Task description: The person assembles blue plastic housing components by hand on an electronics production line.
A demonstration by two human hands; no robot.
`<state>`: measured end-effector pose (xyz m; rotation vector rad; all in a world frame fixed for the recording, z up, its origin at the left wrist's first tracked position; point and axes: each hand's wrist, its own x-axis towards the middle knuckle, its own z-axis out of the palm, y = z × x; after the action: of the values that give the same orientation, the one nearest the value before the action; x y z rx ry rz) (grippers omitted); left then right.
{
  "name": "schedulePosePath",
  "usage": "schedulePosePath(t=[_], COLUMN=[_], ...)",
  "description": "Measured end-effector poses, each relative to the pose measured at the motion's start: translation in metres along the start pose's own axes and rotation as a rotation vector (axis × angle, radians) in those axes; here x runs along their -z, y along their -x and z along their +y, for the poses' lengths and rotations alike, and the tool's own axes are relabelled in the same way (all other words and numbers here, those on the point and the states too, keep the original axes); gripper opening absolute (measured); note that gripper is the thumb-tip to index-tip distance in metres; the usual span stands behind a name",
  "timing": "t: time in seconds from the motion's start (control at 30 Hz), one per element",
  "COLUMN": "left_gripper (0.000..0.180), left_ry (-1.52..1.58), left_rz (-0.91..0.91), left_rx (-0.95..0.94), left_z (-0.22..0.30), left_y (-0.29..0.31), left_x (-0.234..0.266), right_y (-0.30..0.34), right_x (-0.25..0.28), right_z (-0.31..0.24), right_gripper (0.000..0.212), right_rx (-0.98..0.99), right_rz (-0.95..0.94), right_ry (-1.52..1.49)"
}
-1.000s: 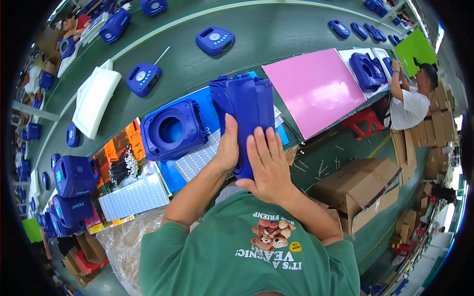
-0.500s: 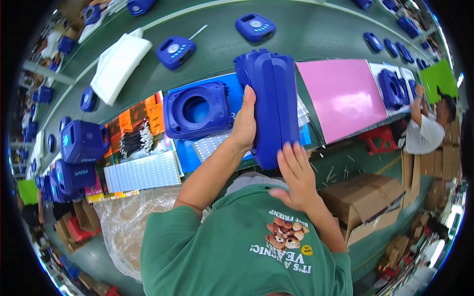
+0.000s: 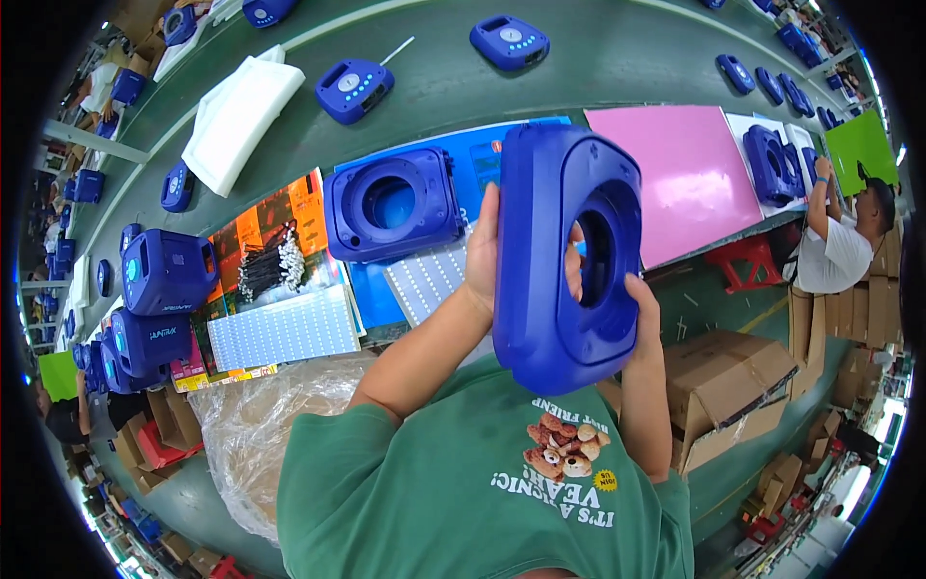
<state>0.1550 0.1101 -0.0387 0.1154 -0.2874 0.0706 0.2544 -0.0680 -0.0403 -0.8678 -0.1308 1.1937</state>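
Before the green shirt (image 3: 405, 482), a blue housing (image 3: 536, 280) was held tilted, its round opening showing. The left hand (image 3: 481, 253) was clamped on its left side; the right hand (image 3: 644, 318) gripped its right edge, thumb in front, other fingers largely hidden.

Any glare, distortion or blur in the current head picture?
Head view: glare pales a patch of the glossy pink sheet and flecks crumpled clear plastic film; straight edges bow toward the black rim; the held blue plastic housing with a round opening looks sharp.
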Motion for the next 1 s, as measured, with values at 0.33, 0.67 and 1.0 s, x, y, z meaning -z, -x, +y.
schedulePosePath(t=[0.33, 0.67, 1.0], left_gripper=[0.071, 0.069, 0.062], left_ry=[-0.355, -0.438, -0.366], left_rz=[0.581, 0.678, 0.605], left_rx=[-0.302, -0.455, -0.427], left_z=[-0.002, 0.000, -0.003], left_y=[-0.010, -0.019, -0.020], left_x=[-0.031, -0.033, -0.020], right_y=[0.004, -0.006, -0.006], right_x=[-0.034, -0.055, -0.047], right_z=[0.001, -0.006, -0.015], right_gripper=[0.067, 0.073, 0.077], right_rx=[0.505, 0.506, 0.392], right_rz=[0.139, 0.081, 0.071], right_ry=[0.794, 1.084, 0.892])
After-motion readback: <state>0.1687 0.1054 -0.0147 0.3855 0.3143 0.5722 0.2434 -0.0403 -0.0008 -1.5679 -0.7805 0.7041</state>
